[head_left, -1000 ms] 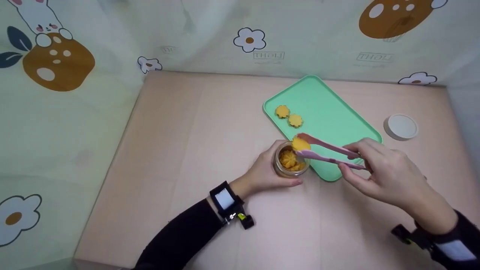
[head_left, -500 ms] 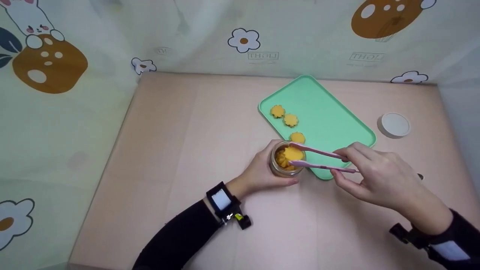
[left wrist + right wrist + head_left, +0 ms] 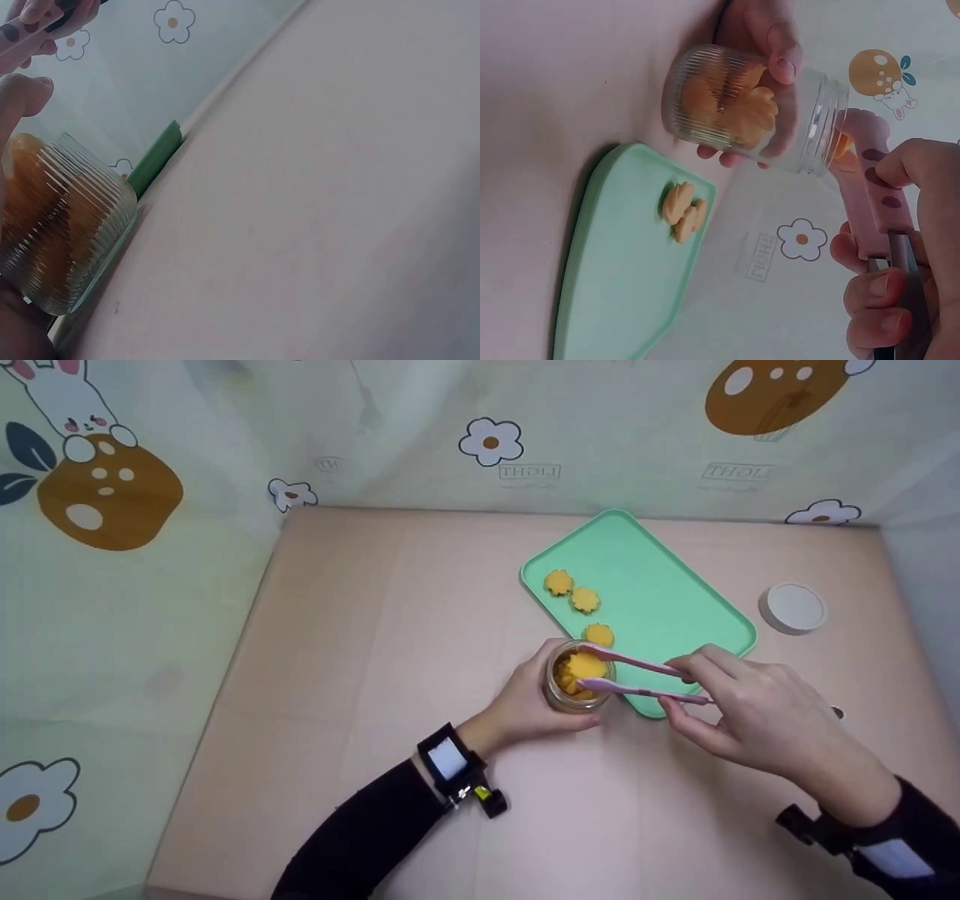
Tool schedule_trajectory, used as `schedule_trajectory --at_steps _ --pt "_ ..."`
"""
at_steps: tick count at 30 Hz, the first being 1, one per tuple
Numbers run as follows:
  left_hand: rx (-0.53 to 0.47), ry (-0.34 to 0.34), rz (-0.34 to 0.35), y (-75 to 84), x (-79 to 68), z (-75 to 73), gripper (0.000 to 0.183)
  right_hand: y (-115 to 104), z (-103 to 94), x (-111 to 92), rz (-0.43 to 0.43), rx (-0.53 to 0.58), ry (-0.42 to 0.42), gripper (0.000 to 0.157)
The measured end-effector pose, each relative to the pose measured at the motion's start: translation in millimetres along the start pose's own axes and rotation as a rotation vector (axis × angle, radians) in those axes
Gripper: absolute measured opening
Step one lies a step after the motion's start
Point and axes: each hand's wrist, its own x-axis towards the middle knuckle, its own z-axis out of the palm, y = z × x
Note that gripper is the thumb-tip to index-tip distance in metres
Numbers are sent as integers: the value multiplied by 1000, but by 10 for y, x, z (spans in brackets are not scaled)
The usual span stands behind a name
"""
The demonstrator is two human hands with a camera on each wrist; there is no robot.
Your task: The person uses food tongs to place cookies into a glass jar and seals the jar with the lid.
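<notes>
My left hand grips a clear glass jar, ribbed near its base, with several yellow-orange flower-shaped cookies inside. In my right hand are pink tongs, pinched between thumb and fingers, metal showing farther back in the right wrist view. The tong tips are at the jar's mouth, either side of one more yellow cookie. Next to the jar lies a green tray. On it rest three similar cookies, including one near the left corner and one right by the jar rim.
A round white lid lies on the pinkish table, right of the tray. Behind and to the left hangs a pale printed curtain that borders the table. Dark camera straps sit on both wrists.
The tongs have moved left and slightly down with the cookie, from beside the jar rim to over its mouth. The third cookie on the tray has come into view. The left hand keeps its hold.
</notes>
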Motion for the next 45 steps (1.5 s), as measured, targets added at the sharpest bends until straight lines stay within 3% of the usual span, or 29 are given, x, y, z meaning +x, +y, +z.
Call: schedule_trajectory --at_steps 12,25,31,39,45 --pt "7 1 -11 4 21 -1 93 10 -95 41 33 9 -32 35" --pt "15 5 20 -8 11 3 91 113 -179 95 55 7 57 37" --pt "2 10 -5 9 5 5 91 248 -174 151 130 -3 77 35" --pt "0 8 -10 7 2 5 92 426 -20 288 247 36 21 32" --pt "6 5 -1 -2 -3 10 92 536 134 340 304 49 -77 34"
